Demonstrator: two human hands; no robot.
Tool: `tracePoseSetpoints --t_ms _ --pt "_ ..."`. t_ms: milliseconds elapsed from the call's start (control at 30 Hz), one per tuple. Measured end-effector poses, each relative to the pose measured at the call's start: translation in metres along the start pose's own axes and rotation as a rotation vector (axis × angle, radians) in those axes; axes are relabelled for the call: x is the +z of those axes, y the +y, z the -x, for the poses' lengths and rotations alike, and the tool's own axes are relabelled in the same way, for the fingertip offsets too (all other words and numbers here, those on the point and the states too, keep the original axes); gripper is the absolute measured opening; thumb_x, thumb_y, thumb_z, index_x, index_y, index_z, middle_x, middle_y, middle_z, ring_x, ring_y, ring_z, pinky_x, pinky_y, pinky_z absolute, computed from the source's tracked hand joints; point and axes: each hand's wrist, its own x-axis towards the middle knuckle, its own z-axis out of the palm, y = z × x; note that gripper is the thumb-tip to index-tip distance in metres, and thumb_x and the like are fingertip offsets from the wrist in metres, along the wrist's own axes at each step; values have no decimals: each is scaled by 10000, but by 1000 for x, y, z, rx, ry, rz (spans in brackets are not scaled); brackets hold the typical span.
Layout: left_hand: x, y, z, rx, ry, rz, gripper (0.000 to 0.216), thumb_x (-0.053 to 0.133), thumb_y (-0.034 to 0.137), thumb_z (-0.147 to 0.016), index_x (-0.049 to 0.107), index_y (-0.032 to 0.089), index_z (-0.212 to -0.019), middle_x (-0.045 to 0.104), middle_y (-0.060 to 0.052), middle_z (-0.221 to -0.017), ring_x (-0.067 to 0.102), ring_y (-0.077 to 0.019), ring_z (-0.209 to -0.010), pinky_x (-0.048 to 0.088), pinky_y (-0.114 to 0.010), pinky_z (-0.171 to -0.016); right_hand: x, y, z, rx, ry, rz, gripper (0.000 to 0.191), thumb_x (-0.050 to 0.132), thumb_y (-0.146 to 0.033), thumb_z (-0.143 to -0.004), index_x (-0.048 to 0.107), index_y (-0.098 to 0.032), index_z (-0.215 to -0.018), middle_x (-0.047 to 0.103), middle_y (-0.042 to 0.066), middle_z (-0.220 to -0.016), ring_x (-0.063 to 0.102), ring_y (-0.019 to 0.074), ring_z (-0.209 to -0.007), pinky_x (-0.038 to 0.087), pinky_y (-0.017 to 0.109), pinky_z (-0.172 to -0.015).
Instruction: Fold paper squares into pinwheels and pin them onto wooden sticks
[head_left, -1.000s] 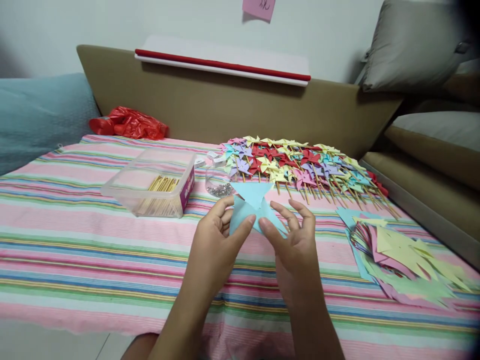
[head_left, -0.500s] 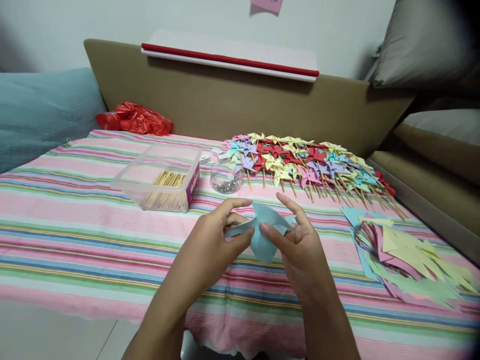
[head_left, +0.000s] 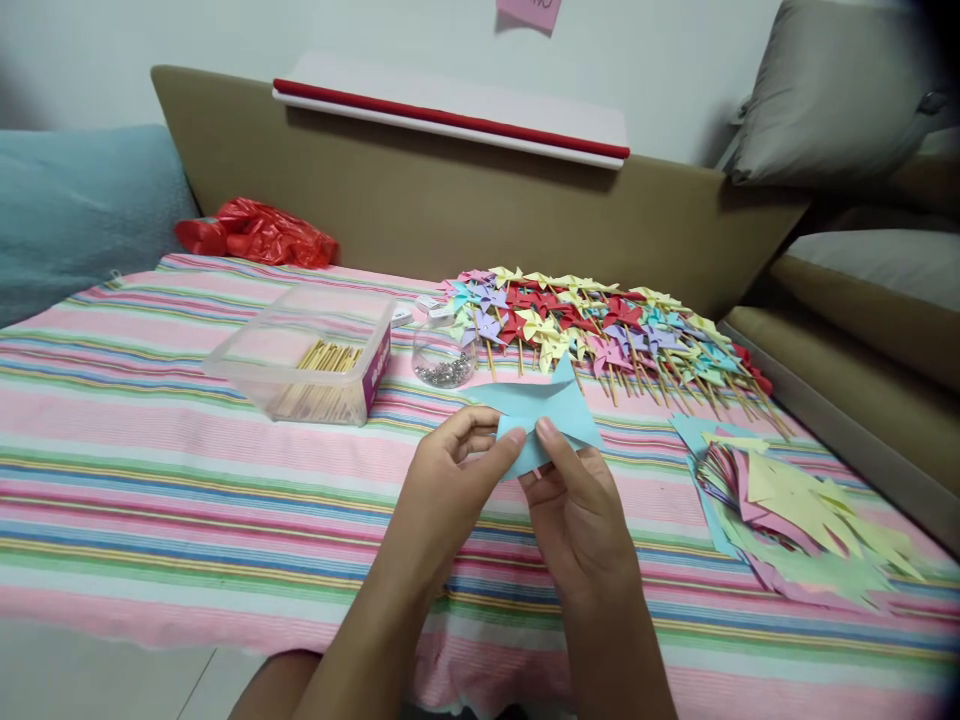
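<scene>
A light blue paper pinwheel blank [head_left: 555, 405] is held up between my two hands over the striped cloth. My left hand [head_left: 469, 460] pinches its lower left part, thumb on top and fingers curled behind. My right hand [head_left: 577, 490] grips the lower edge, with its thumb on the paper close to my left thumb and its fingers underneath. Part of the sheet lies nearly flat, while one pointed corner stands up at the far side. The fingers hide some of the underside.
Beyond my hands lie many finished pinwheels [head_left: 540, 325] on sticks. A plastic box [head_left: 247, 370] of wooden sticks and a clear round container [head_left: 444, 360] of small metal pins stand left of them. Cut paper sheets [head_left: 795, 500] are piled at right; a red plastic bag [head_left: 277, 235] lies far left.
The blue paper, gathered inward at its middle before, has opened out flatter and turned. Both thumbs have shifted to its near edge, and my raised right index finger has come down under it.
</scene>
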Motion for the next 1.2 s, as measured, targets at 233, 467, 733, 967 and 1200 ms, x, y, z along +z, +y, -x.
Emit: tracePoseSetpoints --t_ms 233,467,733,967,1200 --pt "4 -1 0 45 53 -30 271 754 379 -820 561 194 -774 406 69 -633 390 -90 -594 305 -208 -549 2 0 1 17 5 -9 403 824 -341 -764 697 -201 -1120 750 68 -1087 699 244 -1009 587 409 -895" --pt "3 -1 -1 52 123 118 272 785 373 -800 594 180 -787 620 27 -722 551 -107 -673 433 -207 -638 -1 1 4 -75 86 94 494 670 -394 -897 489 -290 -1345 724 39 -1065 699 211 -1007 573 378 -860" --pt "-6 3 -4 39 247 321 266 841 344 -738 645 176 -805 678 29 -756 600 -96 -676 480 -194 -657 -15 6 4 -684 -201 908 310 628 -215 -896 667 -319 -1185 340 77 -1591 384 305 -1448 380 540 -1126" --pt "-8 3 -1 84 206 255 226 802 328 -794 640 170 -790 650 40 -688 561 -79 -638 448 -178 -634 -15 3 7 -634 -203 935 65 715 -295 -873 770 -287 -906 394 75 -1543 453 343 -1376 382 561 -1087" --pt "-3 8 0 59 208 146 243 819 321 -758 632 174 -803 655 29 -691 596 -112 -664 454 -210 -653 -10 8 3 -443 -21 685 133 715 -352 -866 732 -224 -833 583 105 -1225 564 283 -1224 479 450 -993"
